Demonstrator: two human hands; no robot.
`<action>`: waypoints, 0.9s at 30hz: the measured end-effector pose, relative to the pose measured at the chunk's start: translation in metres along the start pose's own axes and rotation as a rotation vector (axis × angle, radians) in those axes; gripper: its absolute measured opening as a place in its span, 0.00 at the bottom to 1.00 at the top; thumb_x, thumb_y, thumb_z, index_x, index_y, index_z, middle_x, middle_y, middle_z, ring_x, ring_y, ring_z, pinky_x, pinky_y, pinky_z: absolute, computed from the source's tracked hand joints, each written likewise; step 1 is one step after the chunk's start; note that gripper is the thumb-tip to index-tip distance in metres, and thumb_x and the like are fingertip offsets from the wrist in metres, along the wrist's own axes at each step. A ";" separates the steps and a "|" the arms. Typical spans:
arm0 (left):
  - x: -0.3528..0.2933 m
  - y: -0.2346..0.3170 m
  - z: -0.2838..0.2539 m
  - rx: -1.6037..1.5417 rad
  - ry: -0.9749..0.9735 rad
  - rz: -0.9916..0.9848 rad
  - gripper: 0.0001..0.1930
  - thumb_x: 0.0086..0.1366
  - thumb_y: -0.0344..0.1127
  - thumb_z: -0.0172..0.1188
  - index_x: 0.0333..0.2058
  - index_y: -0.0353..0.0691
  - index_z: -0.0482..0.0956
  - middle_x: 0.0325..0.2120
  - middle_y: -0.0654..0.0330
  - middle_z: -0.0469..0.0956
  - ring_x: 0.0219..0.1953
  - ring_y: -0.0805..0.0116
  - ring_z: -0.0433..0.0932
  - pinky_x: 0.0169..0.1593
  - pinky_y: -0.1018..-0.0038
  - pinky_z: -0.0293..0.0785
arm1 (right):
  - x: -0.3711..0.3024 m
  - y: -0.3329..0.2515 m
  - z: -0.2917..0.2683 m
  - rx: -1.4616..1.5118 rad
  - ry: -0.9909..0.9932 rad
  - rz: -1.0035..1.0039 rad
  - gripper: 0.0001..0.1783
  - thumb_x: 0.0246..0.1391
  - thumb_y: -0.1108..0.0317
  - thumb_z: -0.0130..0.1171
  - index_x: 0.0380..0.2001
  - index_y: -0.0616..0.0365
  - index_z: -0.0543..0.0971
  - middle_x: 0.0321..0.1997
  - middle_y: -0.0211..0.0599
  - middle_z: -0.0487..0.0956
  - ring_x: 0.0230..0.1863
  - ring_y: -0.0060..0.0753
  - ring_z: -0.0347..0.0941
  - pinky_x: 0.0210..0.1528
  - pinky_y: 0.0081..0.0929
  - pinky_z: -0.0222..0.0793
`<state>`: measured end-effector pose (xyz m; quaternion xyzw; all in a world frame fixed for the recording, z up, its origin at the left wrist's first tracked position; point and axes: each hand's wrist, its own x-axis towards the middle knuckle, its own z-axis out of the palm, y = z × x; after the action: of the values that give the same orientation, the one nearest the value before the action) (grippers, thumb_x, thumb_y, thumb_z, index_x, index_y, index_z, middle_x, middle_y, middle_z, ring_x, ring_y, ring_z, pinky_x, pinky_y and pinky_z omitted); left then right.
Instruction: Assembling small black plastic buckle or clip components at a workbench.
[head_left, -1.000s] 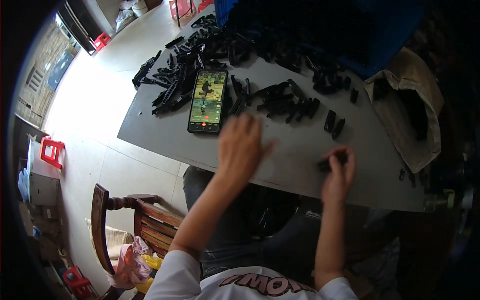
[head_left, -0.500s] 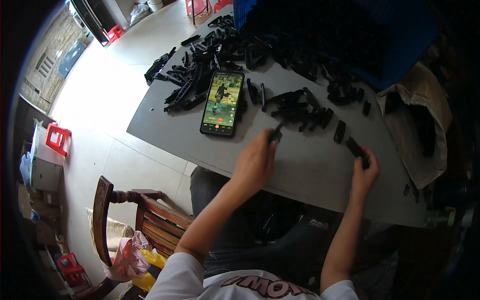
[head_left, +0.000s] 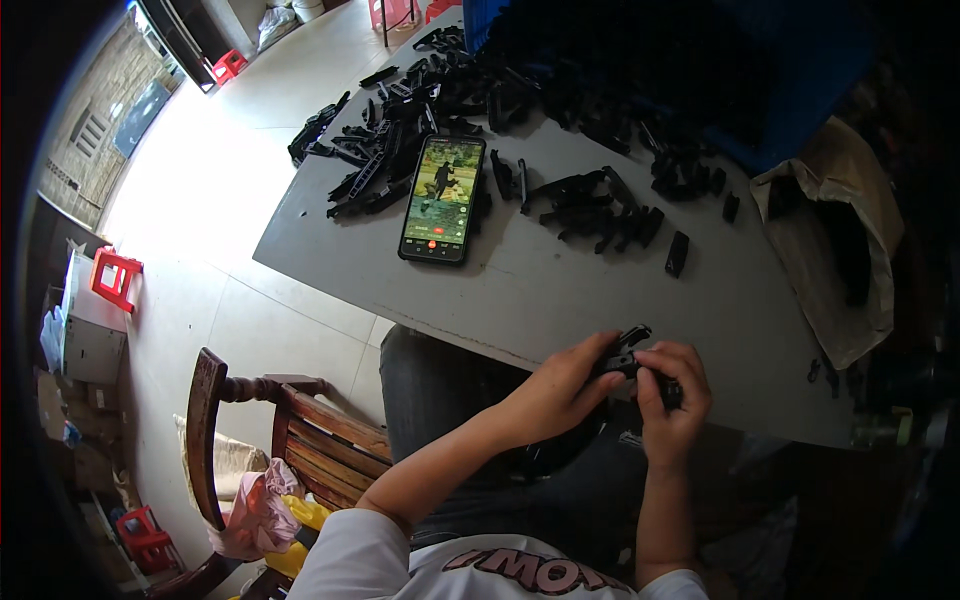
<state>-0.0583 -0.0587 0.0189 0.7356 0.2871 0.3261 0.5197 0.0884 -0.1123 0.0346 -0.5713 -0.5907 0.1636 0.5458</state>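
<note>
Both hands meet over the table's near edge, right of its middle, and hold hard black parts with a dull sheen. The left hand (head_left: 568, 385) pinches a slim black piece (head_left: 634, 336) between thumb and fingers, its narrow tip poking up past them. The right hand (head_left: 676, 392) is curled tightly around a dark part, its fingers against the left hand's piece; whether the 2 hands grip 1 joined object or 2 separate ones cannot be told, as the fingers cover most of it.

The table (head_left: 560, 300) is flat, smooth and grey, with a worn near edge. A lone oblong black piece (head_left: 677, 254) lies beyond the right hand, and a loose cluster (head_left: 600, 205) of curved, ribbed parts sits farther in. A tangled heap (head_left: 390, 135) of similar pieces, some ladder-like, spreads along the far left edge. Near the left corner, a glossy phone (head_left: 441, 205) with a lit screen lies beside the heap.

At the far edge, a blue bin (head_left: 815, 125) is cut off by the frame, its dark contents indistinct. A creased tan bag (head_left: 855, 165) gapes by the right edge, its inside mostly lost in shadow.
</note>
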 end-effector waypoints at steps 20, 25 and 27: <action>0.098 -0.035 -0.029 0.733 0.296 0.246 0.11 0.56 0.30 0.54 0.40 0.41 0.73 0.31 0.54 0.70 0.34 0.54 0.72 0.37 0.63 0.70 | 0.108 0.101 -0.038 -0.368 -0.019 0.300 0.14 0.50 0.63 0.58 0.38 0.59 0.73 0.34 0.39 0.78 0.36 0.34 0.75 0.38 0.30 0.71; 0.107 -0.045 -0.025 1.040 0.135 0.157 0.08 0.52 0.30 0.55 0.34 0.41 0.72 0.30 0.58 0.71 0.35 0.55 0.74 0.37 0.63 0.71 | 0.137 0.080 -0.016 -0.919 -0.194 0.398 0.24 0.44 0.59 0.65 0.45 0.56 0.75 0.40 0.43 0.78 0.41 0.41 0.75 0.41 0.38 0.71; 0.101 -0.046 -0.028 1.080 0.156 0.113 0.09 0.52 0.29 0.54 0.34 0.42 0.71 0.28 0.58 0.71 0.33 0.57 0.74 0.35 0.65 0.72 | 0.142 0.076 -0.019 -1.003 -0.449 0.435 0.25 0.43 0.61 0.65 0.46 0.56 0.75 0.41 0.43 0.78 0.41 0.40 0.75 0.42 0.38 0.71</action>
<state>-0.0213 0.0476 -0.0002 0.8857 0.4115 0.2133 0.0272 0.1777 0.0225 0.0440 -0.8190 -0.5663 0.0891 0.0247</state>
